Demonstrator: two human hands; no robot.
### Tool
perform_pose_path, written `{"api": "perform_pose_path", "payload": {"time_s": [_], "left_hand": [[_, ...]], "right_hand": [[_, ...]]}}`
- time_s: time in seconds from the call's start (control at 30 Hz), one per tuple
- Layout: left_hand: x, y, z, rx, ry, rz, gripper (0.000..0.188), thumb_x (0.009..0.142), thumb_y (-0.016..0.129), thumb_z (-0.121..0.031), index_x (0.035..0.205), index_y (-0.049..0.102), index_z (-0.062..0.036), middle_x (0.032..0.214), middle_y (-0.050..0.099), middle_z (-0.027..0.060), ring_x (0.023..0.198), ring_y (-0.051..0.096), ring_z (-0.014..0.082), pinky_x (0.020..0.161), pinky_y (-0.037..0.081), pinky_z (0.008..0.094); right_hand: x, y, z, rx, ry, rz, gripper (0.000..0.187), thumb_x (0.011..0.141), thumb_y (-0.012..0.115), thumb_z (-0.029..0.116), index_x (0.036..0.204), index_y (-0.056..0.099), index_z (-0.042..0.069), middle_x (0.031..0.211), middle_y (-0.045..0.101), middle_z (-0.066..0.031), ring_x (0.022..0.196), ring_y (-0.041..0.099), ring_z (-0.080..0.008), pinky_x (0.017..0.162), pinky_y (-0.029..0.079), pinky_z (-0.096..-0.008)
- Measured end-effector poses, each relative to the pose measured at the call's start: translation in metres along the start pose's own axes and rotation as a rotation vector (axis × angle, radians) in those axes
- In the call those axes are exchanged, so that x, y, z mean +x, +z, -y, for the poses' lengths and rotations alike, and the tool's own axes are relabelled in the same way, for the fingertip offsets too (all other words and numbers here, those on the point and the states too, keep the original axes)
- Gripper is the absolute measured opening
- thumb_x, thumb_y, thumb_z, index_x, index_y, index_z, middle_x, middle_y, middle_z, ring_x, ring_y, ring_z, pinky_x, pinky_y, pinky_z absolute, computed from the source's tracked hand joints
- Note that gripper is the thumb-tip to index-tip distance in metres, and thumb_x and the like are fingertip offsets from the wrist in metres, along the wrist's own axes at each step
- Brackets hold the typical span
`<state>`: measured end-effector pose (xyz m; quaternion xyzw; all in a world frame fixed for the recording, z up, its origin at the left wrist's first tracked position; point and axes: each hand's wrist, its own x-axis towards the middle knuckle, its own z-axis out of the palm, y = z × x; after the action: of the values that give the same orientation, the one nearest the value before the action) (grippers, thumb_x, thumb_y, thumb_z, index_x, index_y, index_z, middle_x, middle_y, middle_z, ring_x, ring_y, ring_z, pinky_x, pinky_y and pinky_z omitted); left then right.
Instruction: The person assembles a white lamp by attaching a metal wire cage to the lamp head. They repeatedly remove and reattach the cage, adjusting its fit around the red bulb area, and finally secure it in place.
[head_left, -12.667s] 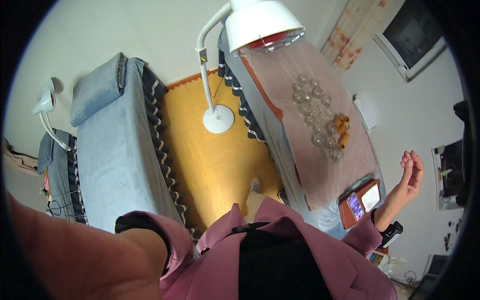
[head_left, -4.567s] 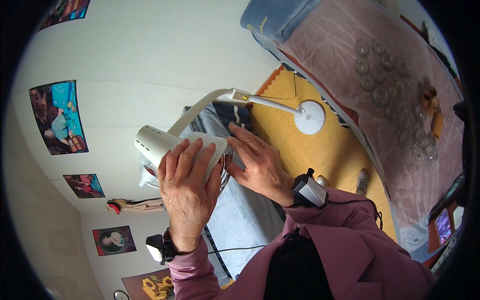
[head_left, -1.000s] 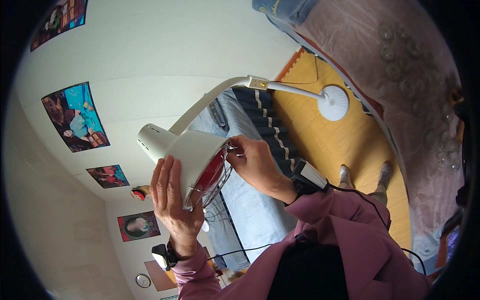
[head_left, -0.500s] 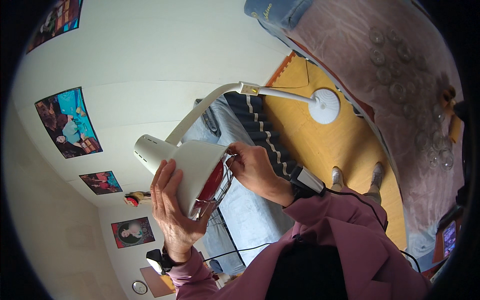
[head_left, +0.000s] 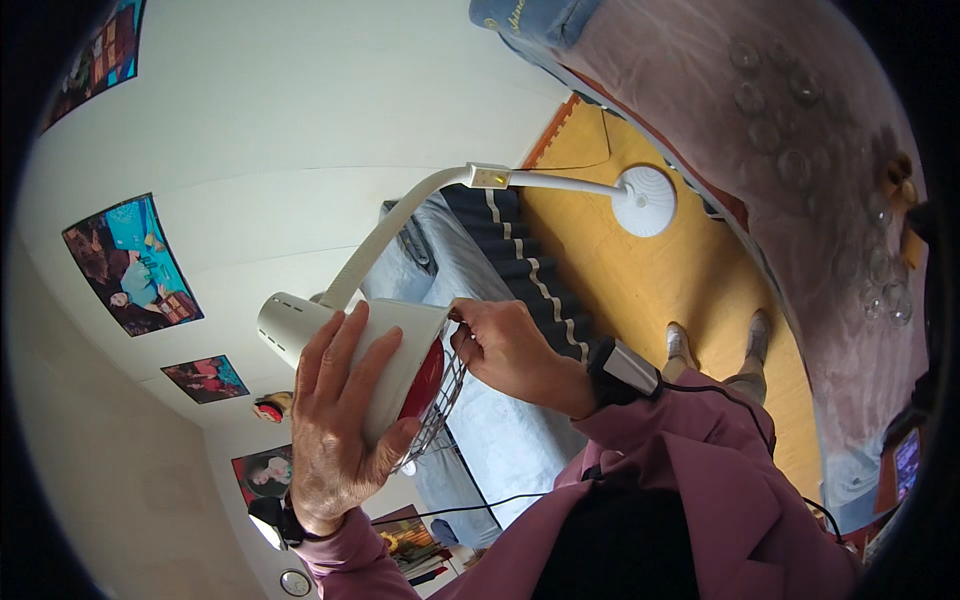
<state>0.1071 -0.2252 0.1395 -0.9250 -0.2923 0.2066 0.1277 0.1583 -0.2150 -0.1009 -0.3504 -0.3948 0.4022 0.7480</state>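
Observation:
A white heat lamp's cone-shaped shade tilts in front of me, a red bulb showing in its mouth. Across the mouth sits a wire guard. My left hand holds the shade, fingers spread over its outside and thumb by the lower rim. At the upper rim, the bent fingers of my right hand pinch the edge of the guard; the fingertips are partly hidden. A curved white arm joins the shade to a control box and a pole.
The round white lamp base stands on the yellow floor. Behind my hands is a bed with light blue covering. At right, a pink-covered bed bears several clear glass cups. A black cable runs by my sleeve.
My left hand has shifted up over the shade, its fingers more spread and its thumb by the rim. The shade has turned slightly. My right hand stays at the guard's edge.

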Motion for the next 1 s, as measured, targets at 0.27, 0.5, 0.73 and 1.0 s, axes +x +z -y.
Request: {"api": "perform_pose_path", "payload": {"time_s": [0.27,0.5,0.73,1.0], "left_hand": [[0.053,-0.009,0.007,-0.182,0.027,0.268,0.052,0.081,0.074,-0.036,0.122,0.066,-0.0054,0.124,0.066,0.0219,0.115,0.063,0.0407,0.099,0.049,0.0489],[0.078,0.003,0.010,-0.242,-0.023,0.511,0.061,0.073,0.061,-0.027,0.129,0.064,-0.0053,0.122,0.067,0.0193,0.109,0.063,0.0364,0.100,0.048,0.0448],[0.079,0.001,0.003,-0.275,-0.014,0.486,0.064,0.071,0.058,-0.028,0.129,0.064,-0.0031,0.120,0.068,0.0210,0.105,0.064,0.0382,0.097,0.049,0.0449],[0.073,0.001,0.013,-0.233,-0.008,0.408,0.060,0.075,0.057,-0.029,0.128,0.064,-0.0010,0.118,0.068,0.0230,0.106,0.066,0.0387,0.096,0.052,0.0438]], "right_hand": [[-0.007,0.002,0.009,-0.083,0.064,0.063,0.013,0.085,0.063,0.006,0.094,0.060,-0.003,0.078,0.066,-0.0247,0.076,0.067,-0.0426,0.069,0.053,-0.0473],[-0.015,0.001,0.002,0.057,0.050,-0.021,0.020,0.089,0.062,0.009,0.106,0.064,-0.001,0.088,0.070,-0.0219,0.078,0.070,-0.0404,0.069,0.055,-0.0468],[-0.020,0.000,0.004,-0.058,0.000,-0.071,0.025,0.088,0.062,0.004,0.112,0.062,0.000,0.091,0.070,-0.0202,0.078,0.070,-0.0379,0.067,0.056,-0.0422],[-0.025,-0.007,-0.001,-0.062,-0.083,-0.019,0.023,0.084,0.064,-0.003,0.108,0.064,0.000,0.085,0.068,-0.0173,0.073,0.071,-0.0301,0.064,0.055,-0.0364]]}}
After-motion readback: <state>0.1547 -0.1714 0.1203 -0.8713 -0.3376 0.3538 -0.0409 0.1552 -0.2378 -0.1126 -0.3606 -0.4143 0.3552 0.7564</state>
